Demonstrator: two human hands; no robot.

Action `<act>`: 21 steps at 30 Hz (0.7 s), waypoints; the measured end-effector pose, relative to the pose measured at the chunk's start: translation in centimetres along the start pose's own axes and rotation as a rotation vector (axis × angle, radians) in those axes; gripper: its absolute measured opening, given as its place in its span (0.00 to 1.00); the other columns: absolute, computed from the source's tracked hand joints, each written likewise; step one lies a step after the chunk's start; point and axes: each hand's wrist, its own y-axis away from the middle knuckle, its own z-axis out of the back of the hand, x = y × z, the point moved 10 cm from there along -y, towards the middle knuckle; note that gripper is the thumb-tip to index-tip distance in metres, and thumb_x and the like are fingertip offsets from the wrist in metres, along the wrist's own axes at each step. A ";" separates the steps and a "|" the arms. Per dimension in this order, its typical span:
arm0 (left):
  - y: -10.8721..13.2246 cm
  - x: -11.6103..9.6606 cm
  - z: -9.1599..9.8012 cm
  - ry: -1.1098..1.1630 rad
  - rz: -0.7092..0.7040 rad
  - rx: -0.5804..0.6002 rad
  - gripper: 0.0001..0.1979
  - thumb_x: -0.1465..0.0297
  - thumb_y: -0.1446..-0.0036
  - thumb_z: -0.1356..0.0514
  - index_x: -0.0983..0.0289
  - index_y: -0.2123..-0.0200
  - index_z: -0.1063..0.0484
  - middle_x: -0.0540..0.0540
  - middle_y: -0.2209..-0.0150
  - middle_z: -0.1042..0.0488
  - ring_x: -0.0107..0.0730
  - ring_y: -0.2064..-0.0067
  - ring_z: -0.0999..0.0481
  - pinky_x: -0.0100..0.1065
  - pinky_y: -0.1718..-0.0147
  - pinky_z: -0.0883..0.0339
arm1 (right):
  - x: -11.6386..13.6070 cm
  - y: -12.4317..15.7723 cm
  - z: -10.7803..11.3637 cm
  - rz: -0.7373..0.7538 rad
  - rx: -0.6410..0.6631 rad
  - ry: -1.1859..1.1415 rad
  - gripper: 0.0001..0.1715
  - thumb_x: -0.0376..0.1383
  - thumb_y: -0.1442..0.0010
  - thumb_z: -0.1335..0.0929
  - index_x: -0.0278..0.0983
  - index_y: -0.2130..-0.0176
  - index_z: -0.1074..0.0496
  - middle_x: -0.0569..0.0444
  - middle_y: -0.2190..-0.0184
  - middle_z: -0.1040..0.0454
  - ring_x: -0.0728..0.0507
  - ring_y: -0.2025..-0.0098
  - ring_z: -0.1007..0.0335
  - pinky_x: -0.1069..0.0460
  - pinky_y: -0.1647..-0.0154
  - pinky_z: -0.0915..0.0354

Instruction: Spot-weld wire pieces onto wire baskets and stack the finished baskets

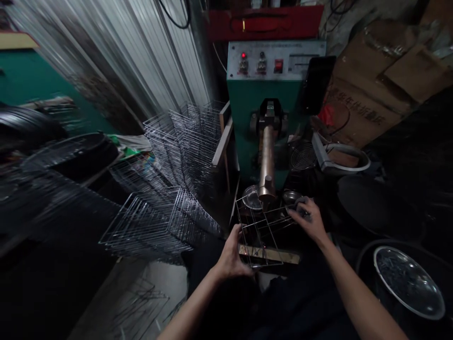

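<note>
Between my hands a wire frame (271, 230) of thin metal rods is held below the copper-coloured arm (268, 163) of a green machine (244, 118). The arm's pointed tip is close to the frame's upper wires; whether it touches them I cannot tell. My left hand (231, 255) grips the frame's left side, thumb up along the edge. At the right, my right hand (307, 218) is closed with its fingers pinched at the end of the wires, and something dark shows at the fingertips. A wooden strip (279, 255) lies beneath the frame.
Stacked wire racks (152, 217) stand to the left, with more wire panels (187, 137) behind. A metal bowl (408, 283) of small pieces is at the lower right. Cardboard boxes (368, 89) lean behind; a dark phone (318, 82) is at the machine's front. Loose wires (141, 302) lie on the floor.
</note>
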 end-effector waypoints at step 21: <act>-2.2 1.1 1.8 0.032 -0.026 -0.079 0.60 0.66 0.73 0.21 0.59 0.36 0.46 0.60 0.41 0.37 0.57 0.38 0.31 0.59 0.36 0.34 | -0.9 -4.0 -2.5 0.059 0.074 -0.102 0.25 0.48 0.38 0.25 0.39 0.77 0.34 0.53 0.68 0.32 0.41 0.63 0.36 0.46 0.60 0.40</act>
